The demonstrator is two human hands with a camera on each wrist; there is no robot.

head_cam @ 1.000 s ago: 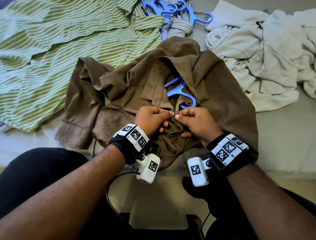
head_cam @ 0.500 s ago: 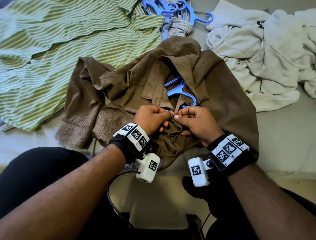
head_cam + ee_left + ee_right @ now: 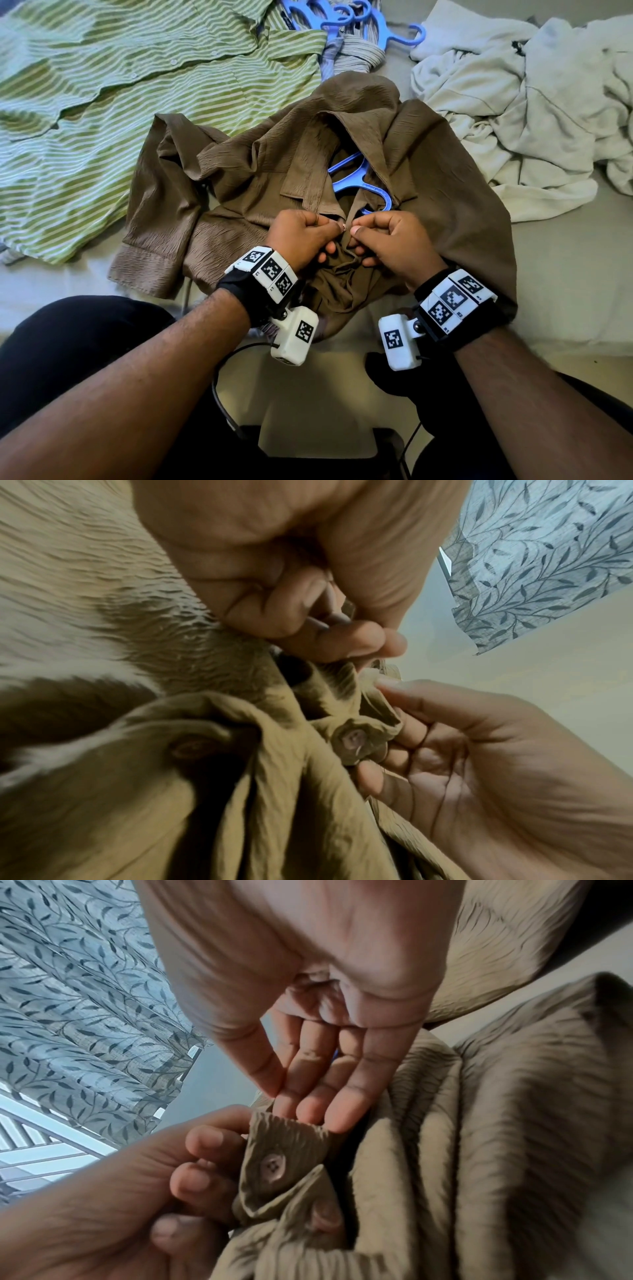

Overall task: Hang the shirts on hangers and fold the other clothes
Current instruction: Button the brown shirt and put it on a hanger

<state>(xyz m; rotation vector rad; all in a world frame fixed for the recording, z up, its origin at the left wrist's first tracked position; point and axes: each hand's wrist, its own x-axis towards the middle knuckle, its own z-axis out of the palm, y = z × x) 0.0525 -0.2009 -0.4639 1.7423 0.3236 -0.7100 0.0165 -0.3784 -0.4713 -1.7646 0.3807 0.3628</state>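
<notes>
A brown crinkled shirt (image 3: 428,164) lies bunched on the bed with a blue hanger (image 3: 356,180) showing inside its open collar. My left hand (image 3: 301,236) and right hand (image 3: 387,236) meet just below the collar, thumbs almost touching, each pinching one front edge of the shirt. In the left wrist view the left hand (image 3: 329,631) pinches fabric above a button (image 3: 352,739) that rests against the right hand's fingers (image 3: 414,731). In the right wrist view the right hand (image 3: 308,1096) holds the placket edge by a pale button (image 3: 273,1167).
A green striped shirt (image 3: 113,113) is spread at the left. Several blue hangers (image 3: 346,20) lie at the top, beside a grey striped garment (image 3: 356,56). A heap of pale clothes (image 3: 534,113) fills the right. The bed edge (image 3: 565,342) runs near my knees.
Both hands stay pinched together at the shirt front; only tiny finger shifts show. The shirt and hanger have not moved.
</notes>
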